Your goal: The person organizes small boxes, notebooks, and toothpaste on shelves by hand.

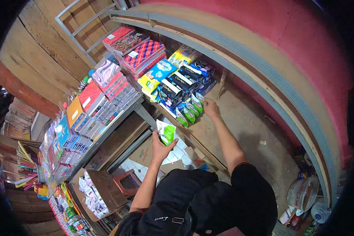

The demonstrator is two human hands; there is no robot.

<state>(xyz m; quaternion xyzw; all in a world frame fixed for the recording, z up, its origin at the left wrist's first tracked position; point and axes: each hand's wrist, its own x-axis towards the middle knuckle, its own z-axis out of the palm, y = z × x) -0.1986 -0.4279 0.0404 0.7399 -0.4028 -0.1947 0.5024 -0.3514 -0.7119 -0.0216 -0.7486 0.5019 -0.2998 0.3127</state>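
My left hand (163, 150) is closed around the lower part of a green-and-white packet (166, 131), held upright in front of the shelf. My right hand (211, 109) reaches over the shelf, its fingers curled at the edge of the rearmost packet in a row of similar green-and-white packets (189, 113). That row stands on the wooden shelf near its front edge. Right behind it are black-and-blue packs (171, 92) with white bands, beside a blue-and-yellow pack (161, 72).
Stacked books (143, 55) and boxed goods (102, 106) fill the left counter. A metal rail (240, 55) curves along the back. Below left are a cardboard box (106, 188) of small packets and a reddish-brown stool (126, 183). A clear plastic container (303, 192) stands at the right.
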